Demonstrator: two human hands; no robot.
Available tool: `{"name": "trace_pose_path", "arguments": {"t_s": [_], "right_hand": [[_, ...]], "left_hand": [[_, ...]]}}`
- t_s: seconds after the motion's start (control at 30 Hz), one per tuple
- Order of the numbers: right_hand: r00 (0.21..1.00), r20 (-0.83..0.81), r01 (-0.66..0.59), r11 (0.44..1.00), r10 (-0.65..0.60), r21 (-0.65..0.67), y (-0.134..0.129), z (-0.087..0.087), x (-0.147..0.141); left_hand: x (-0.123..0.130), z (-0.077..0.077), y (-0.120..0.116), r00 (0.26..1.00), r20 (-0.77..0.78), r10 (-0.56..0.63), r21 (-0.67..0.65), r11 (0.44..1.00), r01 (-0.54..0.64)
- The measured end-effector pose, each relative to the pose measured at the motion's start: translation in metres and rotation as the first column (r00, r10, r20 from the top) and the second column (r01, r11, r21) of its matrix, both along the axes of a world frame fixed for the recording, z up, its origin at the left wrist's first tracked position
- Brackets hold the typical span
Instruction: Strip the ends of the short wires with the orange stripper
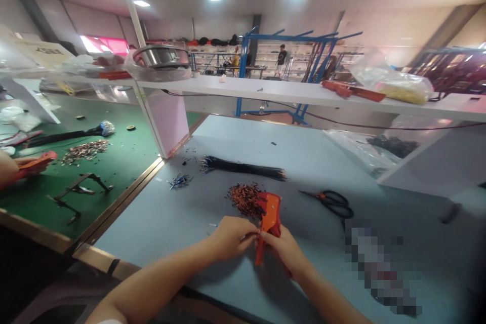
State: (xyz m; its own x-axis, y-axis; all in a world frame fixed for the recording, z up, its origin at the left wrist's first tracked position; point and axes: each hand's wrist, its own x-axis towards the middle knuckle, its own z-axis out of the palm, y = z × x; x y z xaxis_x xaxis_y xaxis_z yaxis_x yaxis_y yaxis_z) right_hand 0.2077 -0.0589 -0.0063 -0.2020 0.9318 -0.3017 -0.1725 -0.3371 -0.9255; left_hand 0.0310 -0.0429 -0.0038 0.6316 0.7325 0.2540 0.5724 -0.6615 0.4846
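My right hand point(284, 251) grips an orange self-adjusting wire stripper point(270, 228) upright on the blue-grey bench point(159, 228). My left hand point(231, 238) pinches a thin wire point(243, 237) against the tool's jaws, though the wire is mostly hidden by my fingers. Just beyond the stripper lies a heap of short copper-coloured wire pieces point(246, 200). Farther up the bench is a long bundle of black wires point(243, 167), with a small cluster of blue-tipped wires point(179, 181) to its left. Black-handled scissors point(331, 203) lie to the right.
A white shelf point(266, 88) spans the bench, holding a steel bowl point(161, 56) and plastic bags. On the green bench at left, a co-worker's hand point(32, 166) holds an orange tool. A pixelated patch point(375, 268) covers part of the bench at right.
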Motion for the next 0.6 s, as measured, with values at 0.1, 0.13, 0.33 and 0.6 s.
{"name": "trace_pose_path", "arguments": {"t_s": [0.1, 0.13, 0.33, 0.6], "right_hand": [[1.0, 0.008, 0.004, 1.0, -0.004, -0.011, 0.0, 0.0, 0.0], [1.0, 0.003, 0.005, 1.0, -0.005, -0.015, 0.0, -0.001, 0.001], [0.999, -0.049, -0.019, 0.999, 0.018, -0.03, 0.001, -0.006, 0.002], [0.998, -0.052, 0.04, 0.999, -0.042, -0.028, 0.003, 0.003, 0.004]], "left_hand": [[0.0, 0.001, 0.0, 1.0, -0.008, -0.001, 0.016, 1.0, 0.002], [0.0, 0.001, 0.0, 1.0, -0.011, -0.004, 0.02, 1.0, 0.004], [0.0, -0.005, 0.002, 1.0, -0.026, -0.014, 0.048, 0.999, 0.015], [-0.006, 0.0, 0.009, 0.997, 0.013, 0.081, 0.06, 0.995, -0.081]]}}
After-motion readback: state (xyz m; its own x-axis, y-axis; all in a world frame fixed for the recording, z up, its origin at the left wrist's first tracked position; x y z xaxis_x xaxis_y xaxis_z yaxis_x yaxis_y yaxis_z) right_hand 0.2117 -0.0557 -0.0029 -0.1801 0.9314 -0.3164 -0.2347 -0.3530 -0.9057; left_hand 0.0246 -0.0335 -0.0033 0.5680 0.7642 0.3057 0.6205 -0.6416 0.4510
